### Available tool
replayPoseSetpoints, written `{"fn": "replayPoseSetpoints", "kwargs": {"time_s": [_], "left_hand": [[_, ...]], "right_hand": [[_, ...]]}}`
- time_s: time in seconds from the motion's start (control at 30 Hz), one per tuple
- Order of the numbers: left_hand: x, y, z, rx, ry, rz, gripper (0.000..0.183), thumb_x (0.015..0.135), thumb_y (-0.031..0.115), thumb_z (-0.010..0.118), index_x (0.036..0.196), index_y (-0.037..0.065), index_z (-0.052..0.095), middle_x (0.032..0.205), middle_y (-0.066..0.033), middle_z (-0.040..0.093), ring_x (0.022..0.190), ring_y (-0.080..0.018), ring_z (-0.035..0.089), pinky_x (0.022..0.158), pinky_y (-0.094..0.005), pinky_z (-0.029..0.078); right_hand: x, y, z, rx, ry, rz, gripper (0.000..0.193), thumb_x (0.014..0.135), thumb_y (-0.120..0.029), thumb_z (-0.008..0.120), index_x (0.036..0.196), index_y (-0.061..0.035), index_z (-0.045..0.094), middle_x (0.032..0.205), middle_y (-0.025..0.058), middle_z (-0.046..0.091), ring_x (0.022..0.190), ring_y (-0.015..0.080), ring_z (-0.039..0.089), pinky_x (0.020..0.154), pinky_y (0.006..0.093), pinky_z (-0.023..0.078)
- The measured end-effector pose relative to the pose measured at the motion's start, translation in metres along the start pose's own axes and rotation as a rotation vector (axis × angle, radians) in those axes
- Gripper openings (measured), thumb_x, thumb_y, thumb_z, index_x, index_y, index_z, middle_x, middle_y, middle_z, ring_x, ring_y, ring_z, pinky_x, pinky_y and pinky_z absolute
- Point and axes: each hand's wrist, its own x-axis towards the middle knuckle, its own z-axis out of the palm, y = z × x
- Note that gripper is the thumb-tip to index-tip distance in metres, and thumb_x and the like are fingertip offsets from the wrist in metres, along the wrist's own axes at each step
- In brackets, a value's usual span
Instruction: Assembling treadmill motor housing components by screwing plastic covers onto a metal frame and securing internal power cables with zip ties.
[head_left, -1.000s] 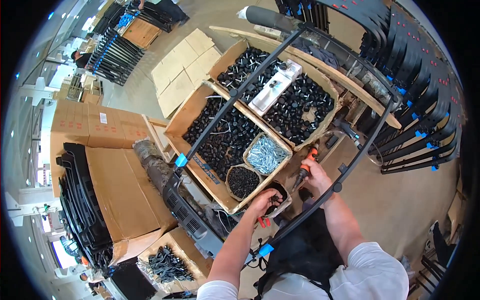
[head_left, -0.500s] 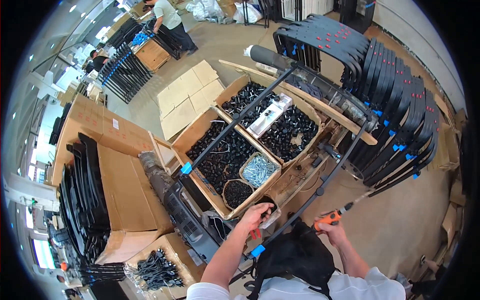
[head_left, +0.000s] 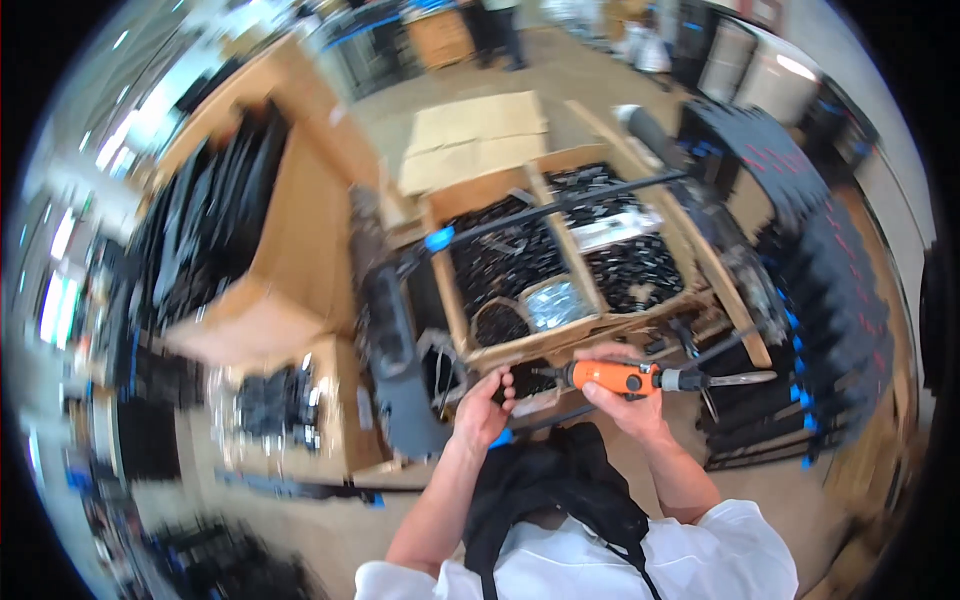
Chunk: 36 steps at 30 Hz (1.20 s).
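My right hand (head_left: pixel 630 402) is wrapped round an orange powered screwdriver (head_left: pixel 598 378). Its dark bit points left, at my left hand, and a hose or cable fitting sticks out of its right end. My left hand (head_left: pixel 484 408) is closed in a pinch just left of the bit; whatever its fingers hold is too small and blurred to name. Close by is a blue end piece (head_left: pixel 502 437) of a black tube frame (head_left: pixel 570 208), which spans the boxes. A small tray (head_left: pixel 536 385) of dark parts lies behind the bit.
Ahead stand open cartons (head_left: pixel 462 352) of black knobs, with a tub of silvery screws (head_left: pixel 553 304) and a tub of small dark parts (head_left: pixel 500 324). Black panels fill a tall carton (head_left: pixel 300 250) at left. Black curved frames (head_left: pixel 770 160) are stacked at right. Another person (head_left: pixel 505 30) stands far back.
The view has turned, so the boxes sit farther right and blur. My right hand has brought the screwdriver up and leftward to my left hand, which has come out of the small tray.
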Motion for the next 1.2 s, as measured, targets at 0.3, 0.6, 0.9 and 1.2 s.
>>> {"fn": "replayPoseSetpoints", "kwargs": {"time_s": [0.3, 0.6, 0.9, 1.2], "left_hand": [[-0.052, 0.013, -0.017, -0.486, 0.1, 0.233, 0.025, 0.109, 0.036, 0.061, 0.105, 0.012, 0.061, 0.079, 0.0036, 0.057, 0.068, -0.0113, 0.052, 0.056, -0.0257, 0.041], [-0.057, 0.061, -0.056, -0.722, 0.063, 0.27, 0.023, 0.11, 0.032, 0.059, 0.108, 0.01, 0.063, 0.081, 0.0018, 0.057, 0.072, -0.0126, 0.053, 0.059, -0.0261, 0.042], [-0.039, 0.112, -0.091, -0.797, -0.016, 0.207, 0.025, 0.11, 0.032, 0.059, 0.12, 0.01, 0.066, 0.086, 0.0025, 0.06, 0.076, -0.0122, 0.054, 0.065, -0.0269, 0.045], [-0.089, 0.125, -0.148, -0.231, 0.285, 0.374, 0.03, 0.113, 0.027, 0.053, 0.126, 0.003, 0.065, 0.08, 0.0045, 0.052, 0.068, -0.0055, 0.046, 0.059, -0.0223, 0.038]], "right_hand": [[0.044, 0.025, 0.102, 0.011, -0.418, -0.114, 0.054, 0.088, -0.001, 0.076, 0.136, -0.0005, 0.052, 0.13, 0.0206, 0.069, 0.122, 0.0263, 0.067, 0.108, 0.0422, 0.052], [0.077, 0.033, 0.18, -0.107, -0.479, -0.073, 0.054, 0.088, -0.004, 0.077, 0.136, -0.0011, 0.052, 0.13, 0.0206, 0.069, 0.123, 0.0282, 0.066, 0.11, 0.0441, 0.051], [0.129, 0.031, 0.255, -0.237, -0.479, 0.018, 0.055, 0.087, -0.001, 0.078, 0.136, -0.0008, 0.053, 0.131, 0.0199, 0.07, 0.121, 0.0264, 0.067, 0.109, 0.042, 0.052], [0.176, 0.052, 0.32, -0.38, -0.556, 0.065, 0.053, 0.088, -0.004, 0.079, 0.135, -0.0008, 0.054, 0.132, 0.016, 0.069, 0.123, 0.0227, 0.065, 0.11, 0.0395, 0.051]]}}
